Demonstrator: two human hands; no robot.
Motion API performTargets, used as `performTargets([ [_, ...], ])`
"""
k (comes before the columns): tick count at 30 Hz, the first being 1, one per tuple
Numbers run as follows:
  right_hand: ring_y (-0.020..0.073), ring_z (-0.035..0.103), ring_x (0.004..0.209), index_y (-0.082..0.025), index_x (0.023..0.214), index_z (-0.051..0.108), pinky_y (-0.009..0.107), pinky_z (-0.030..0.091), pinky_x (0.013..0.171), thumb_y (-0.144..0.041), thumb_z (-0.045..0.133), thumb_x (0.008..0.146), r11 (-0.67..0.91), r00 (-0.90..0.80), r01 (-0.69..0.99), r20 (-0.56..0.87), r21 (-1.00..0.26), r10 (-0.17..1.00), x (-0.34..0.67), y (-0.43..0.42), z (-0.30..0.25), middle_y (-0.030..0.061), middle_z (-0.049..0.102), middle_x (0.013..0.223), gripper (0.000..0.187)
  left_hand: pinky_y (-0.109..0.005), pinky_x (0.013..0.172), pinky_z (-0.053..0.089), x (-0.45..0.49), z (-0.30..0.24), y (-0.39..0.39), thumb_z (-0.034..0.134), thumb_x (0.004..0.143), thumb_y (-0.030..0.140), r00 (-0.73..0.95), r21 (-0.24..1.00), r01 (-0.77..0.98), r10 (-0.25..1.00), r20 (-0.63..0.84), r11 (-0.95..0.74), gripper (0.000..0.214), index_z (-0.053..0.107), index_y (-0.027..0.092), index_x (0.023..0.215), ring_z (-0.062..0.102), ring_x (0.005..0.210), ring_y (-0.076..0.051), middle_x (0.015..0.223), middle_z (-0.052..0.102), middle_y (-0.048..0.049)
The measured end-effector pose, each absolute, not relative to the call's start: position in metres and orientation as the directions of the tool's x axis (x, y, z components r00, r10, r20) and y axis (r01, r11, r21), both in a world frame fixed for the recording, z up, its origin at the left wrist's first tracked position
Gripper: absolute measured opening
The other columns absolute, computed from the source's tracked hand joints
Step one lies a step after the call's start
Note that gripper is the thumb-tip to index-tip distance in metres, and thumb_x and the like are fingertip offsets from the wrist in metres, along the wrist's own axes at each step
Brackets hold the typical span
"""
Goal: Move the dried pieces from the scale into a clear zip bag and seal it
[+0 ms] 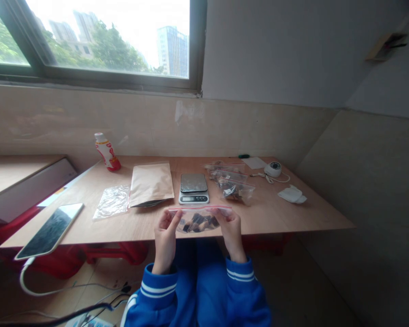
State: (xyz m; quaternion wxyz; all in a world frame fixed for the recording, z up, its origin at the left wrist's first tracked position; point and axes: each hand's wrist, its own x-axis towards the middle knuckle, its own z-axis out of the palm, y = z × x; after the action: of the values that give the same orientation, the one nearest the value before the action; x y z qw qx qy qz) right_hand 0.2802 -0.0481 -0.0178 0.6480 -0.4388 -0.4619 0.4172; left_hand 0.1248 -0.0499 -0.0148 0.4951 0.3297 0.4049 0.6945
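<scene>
My left hand and right hand pinch the zip-top bag by its top edge, holding it nicely taut. The digital scale sits at twelve o'clock.

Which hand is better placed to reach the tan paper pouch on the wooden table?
Probably the left hand: it is nearly below the tan paper pouch; the right hand lies beyond the silver digital scale. Both pinch a clear zip bag.

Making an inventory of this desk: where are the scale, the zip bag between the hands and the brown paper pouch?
Scale (194, 182), head view, on its metal weighing plate.
Zip bag (199, 222), head view, on its clear middle.
Paper pouch (151, 184), head view, on its upper face.
</scene>
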Motion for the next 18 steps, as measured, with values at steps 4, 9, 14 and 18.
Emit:
performTargets([
  [4, 0.0229, 0.07, 0.084, -0.019, 0.082, 0.074, 0.034, 0.055, 0.078, -0.038, 0.07, 0.075, 0.271, 0.232, -0.126, 0.237, -0.954, 0.944, 0.281, -0.0483, -0.0186, 0.0059, 0.075, 0.085, 0.02, -0.025, 0.072, 0.047, 0.1243, -0.0157, -0.0509, 0.075, 0.066, 0.033, -0.305, 0.892, -0.402, 0.949, 0.082, -0.207, 0.025, 0.058, 0.016, 0.071, 0.058, 0.071, -0.012, 0.068, 0.061, 0.0023],
  [9, 0.0224, 0.07, 0.083, -0.02, 0.081, 0.074, 0.033, 0.055, 0.076, -0.038, 0.071, 0.075, 0.275, 0.246, -0.111, 0.242, -0.955, 0.939, 0.2813, -0.0476, -0.0206, 0.0054, 0.075, 0.084, 0.02, -0.026, 0.075, 0.048, 0.1241, -0.0193, -0.0519, 0.074, 0.068, 0.031, -0.342, 0.904, -0.357, 0.934, 0.107, -0.234, 0.021, 0.061, 0.016, 0.074, 0.06, 0.075, -0.014, 0.074, 0.064, 0.0006],
  [14, 0.0237, 0.07, 0.084, -0.019, 0.082, 0.074, 0.035, 0.055, 0.078, -0.04, 0.07, 0.074, 0.271, 0.233, -0.105, 0.241, -0.957, 0.942, 0.2797, -0.0469, -0.0191, 0.0069, 0.075, 0.085, 0.023, -0.027, 0.074, 0.048, 0.1255, -0.0205, -0.052, 0.073, 0.069, 0.031, -0.379, 0.903, -0.341, 0.917, 0.123, -0.262, 0.02, 0.06, 0.016, 0.075, 0.061, 0.074, -0.015, 0.072, 0.064, 0.0006],
  [18, 0.0238, 0.07, 0.082, -0.018, 0.081, 0.074, 0.036, 0.056, 0.076, -0.042, 0.07, 0.074, 0.269, 0.251, -0.091, 0.239, -0.959, 0.938, 0.2799, -0.0478, -0.0178, 0.0067, 0.075, 0.084, 0.025, -0.028, 0.076, 0.048, 0.1265, -0.015, -0.0524, 0.07, 0.072, 0.034, -0.288, 0.898, -0.376, 0.95, 0.12, -0.227, 0.021, 0.061, 0.017, 0.079, 0.061, 0.078, -0.016, 0.077, 0.065, -0.0011],
])
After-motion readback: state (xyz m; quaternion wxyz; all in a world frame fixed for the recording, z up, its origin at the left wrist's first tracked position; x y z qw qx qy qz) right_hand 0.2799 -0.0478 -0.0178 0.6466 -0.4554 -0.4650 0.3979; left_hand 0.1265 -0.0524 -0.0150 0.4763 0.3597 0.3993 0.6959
